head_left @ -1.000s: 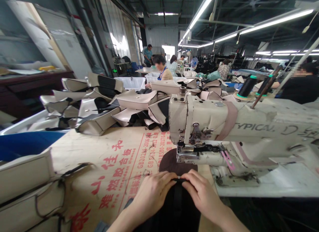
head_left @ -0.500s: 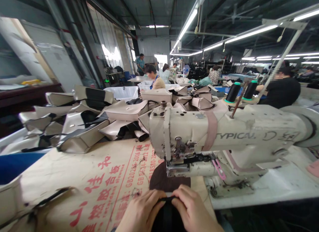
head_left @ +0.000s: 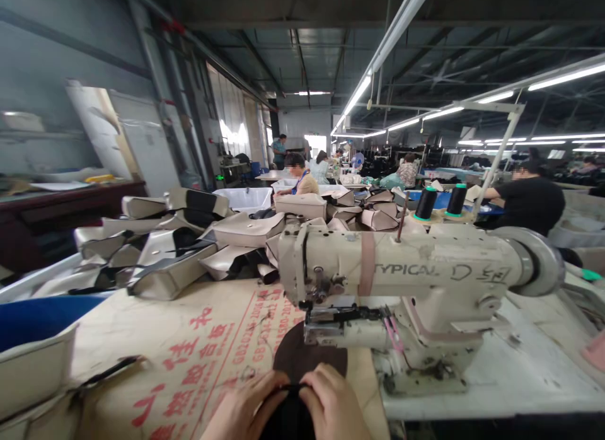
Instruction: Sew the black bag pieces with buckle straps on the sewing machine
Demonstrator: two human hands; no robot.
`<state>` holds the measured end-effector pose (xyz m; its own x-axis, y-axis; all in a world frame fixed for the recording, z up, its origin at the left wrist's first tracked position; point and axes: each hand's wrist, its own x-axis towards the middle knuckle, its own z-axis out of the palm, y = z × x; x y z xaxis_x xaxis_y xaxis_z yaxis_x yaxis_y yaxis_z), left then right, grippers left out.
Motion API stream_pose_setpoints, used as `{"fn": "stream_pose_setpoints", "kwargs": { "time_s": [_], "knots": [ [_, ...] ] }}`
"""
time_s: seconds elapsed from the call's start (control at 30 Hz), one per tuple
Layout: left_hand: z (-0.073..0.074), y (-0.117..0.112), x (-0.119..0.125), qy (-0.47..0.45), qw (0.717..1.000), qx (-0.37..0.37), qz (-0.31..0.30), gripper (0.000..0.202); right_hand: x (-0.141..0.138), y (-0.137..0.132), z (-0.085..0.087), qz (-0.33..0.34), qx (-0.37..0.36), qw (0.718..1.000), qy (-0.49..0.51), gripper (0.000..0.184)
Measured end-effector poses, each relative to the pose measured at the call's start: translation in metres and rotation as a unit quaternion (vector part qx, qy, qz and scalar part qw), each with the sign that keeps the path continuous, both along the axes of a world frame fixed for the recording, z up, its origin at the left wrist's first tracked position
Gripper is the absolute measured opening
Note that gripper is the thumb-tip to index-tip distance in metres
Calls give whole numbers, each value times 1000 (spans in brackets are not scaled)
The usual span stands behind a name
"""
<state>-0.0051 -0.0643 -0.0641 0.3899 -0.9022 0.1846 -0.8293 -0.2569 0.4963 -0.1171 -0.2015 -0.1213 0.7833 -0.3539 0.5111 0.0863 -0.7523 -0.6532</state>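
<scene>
Left hand [head_left: 253, 405]: closed; thumb and fingers pinch the edge of the black fabric [head_left: 287, 421].
Right hand [head_left: 333, 405]: closed on the same edge, fingertips near those of the left.
Black fabric: at bottom centre, between the hands; lower portion out of view.
Brown panel [head_left: 309, 355]: on the plywood counter [head_left: 111, 348], just beyond the hands; far edge rounded. Its connection to the black fabric cannot be determined.
Clearance, left: bare plywood with red lettering, extending to the beige pieces [head_left: 35, 377] at near left.
Clearance, right: narrow plywood strip, bounded by the white counter [head_left: 510, 377]; front edge of the latter exposed, dark space below.
Obstruction, ahead: sewing machine [head_left: 387, 257], its needle end overlapping the brown panel in view; contact cannot be determined.
Left boundary: blue bin [head_left: 42, 317], beside the plywood.
Far boundary: heap of beige bags [head_left: 248, 229], covering the plywood's far edge.
Behind machine: two black thread spools [head_left: 426, 203], upright.
Background: person in a tan top [head_left: 308, 185] beyond the heap; person in black [head_left: 532, 200] at right; strip lights overhead.
</scene>
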Motion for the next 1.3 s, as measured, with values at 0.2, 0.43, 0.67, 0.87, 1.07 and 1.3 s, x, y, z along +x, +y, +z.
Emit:
{"fn": "stream_pose_setpoints", "kwargs": {
  "time_s": [0.2,0.43,0.67,0.87,1.07,1.3],
  "knots": [
    [1,4,-17,3,999,-21,26,22,-14,4,12,33,-10,999,6,20],
    [-7,1,-20,-5,999,-46,25,21,-21,0,17,58,18,998,6,20],
    [-3,-3,-10,54,993,-94,-47,25,-13,0,12,29,19,999,17,23],
    [-6,-3,-7,90,992,-89,-12,23,-15,-2,19,67,26,996,58,17],
    [-7,-3,-11,113,992,-53,21,23,-9,-6,4,78,-6,994,71,16],
    [-7,-10,-18,84,994,-63,39,22,-10,-13,7,71,1,996,58,20]
  ]
}}
